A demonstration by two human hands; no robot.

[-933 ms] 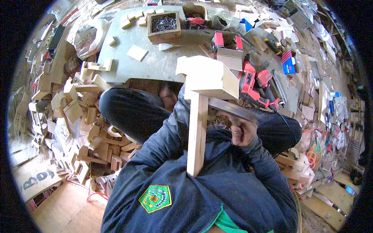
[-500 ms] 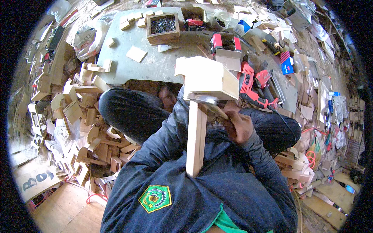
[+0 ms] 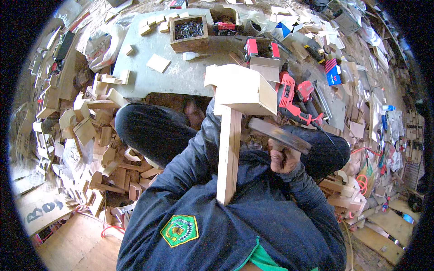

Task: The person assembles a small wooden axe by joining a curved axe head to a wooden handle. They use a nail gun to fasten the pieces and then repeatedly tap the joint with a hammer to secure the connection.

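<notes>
The right hand [image 3: 284,158] is clenched around a long tool [image 3: 281,136], which is positioned just beside the post [image 3: 229,158], while the left hand is hidden where the left sleeve [image 3: 199,149] passes behind the wooden block [image 3: 244,88], so its grip cannot be told. The block is located at 12 o'clock from the centre of the view, with the post directed toward 6 o'clock and ended at the dark shirt [image 3: 271,226]. From the block, a red power tool [image 3: 287,97] is placed at 3 o'clock and a wooden box [image 3: 190,45] of small metal pieces [image 3: 189,30] between 10 and 11 o'clock.
</notes>
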